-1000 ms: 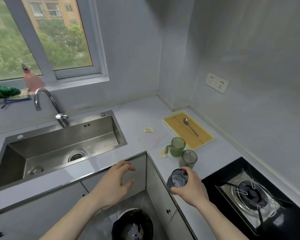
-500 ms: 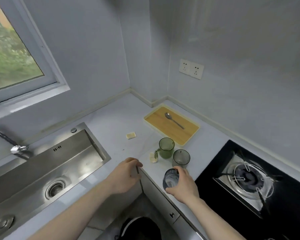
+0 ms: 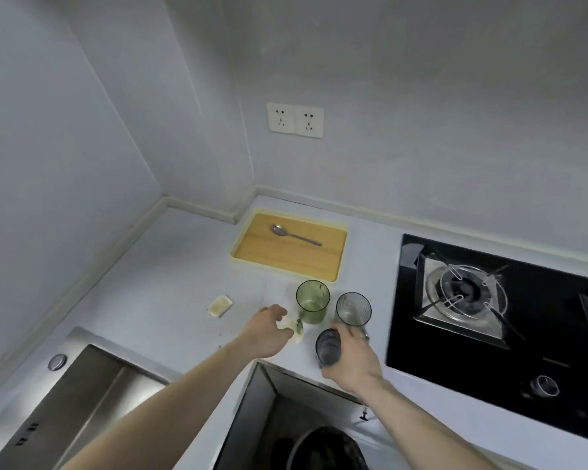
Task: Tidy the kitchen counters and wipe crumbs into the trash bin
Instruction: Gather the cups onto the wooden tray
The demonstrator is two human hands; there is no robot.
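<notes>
- Three cups stand on the counter (image 3: 170,286): a green cup (image 3: 312,301), a clear grey cup (image 3: 353,309) beside it, and a dark cup (image 3: 328,347).
- The right hand (image 3: 352,362) is wrapped round the dark cup near the counter's front edge.
- The left hand (image 3: 269,334), fingers loosely curled, reaches over a pale scrap (image 3: 294,330) beside the green cup; whether it grasps the scrap I cannot tell.
- A second pale scrap (image 3: 220,305) lies apart to the left.
- One spoon (image 3: 294,234) lies on one wooden tray (image 3: 287,252).
- One trash bin (image 3: 326,449) sits below the counter.

Wooden tray (image 3: 287,256), metal spoon (image 3: 295,234), glossy black hob (image 3: 537,337), brushed steel sink (image 3: 82,398).
</notes>
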